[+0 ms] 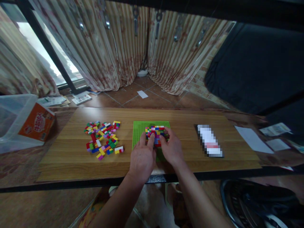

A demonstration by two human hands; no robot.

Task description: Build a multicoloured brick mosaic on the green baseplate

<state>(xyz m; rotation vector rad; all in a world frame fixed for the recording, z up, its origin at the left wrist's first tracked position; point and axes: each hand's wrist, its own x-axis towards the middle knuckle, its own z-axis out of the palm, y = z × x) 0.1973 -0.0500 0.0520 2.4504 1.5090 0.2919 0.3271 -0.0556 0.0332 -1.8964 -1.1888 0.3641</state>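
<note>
My left hand and right hand half-curl around the brick build on the green baseplate — probably bracing it; can't tell if either pinches anything. Loose bricks left — presumably for easy reach.

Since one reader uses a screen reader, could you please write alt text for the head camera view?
A person's left hand and right hand touch a colourful brick build on a green board. Loose bricks lie left of it on a wooden table, a phone to its right.

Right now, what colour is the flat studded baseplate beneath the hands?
Bright green; the flat studded baseplate shows best in the head view, the only view.
</note>
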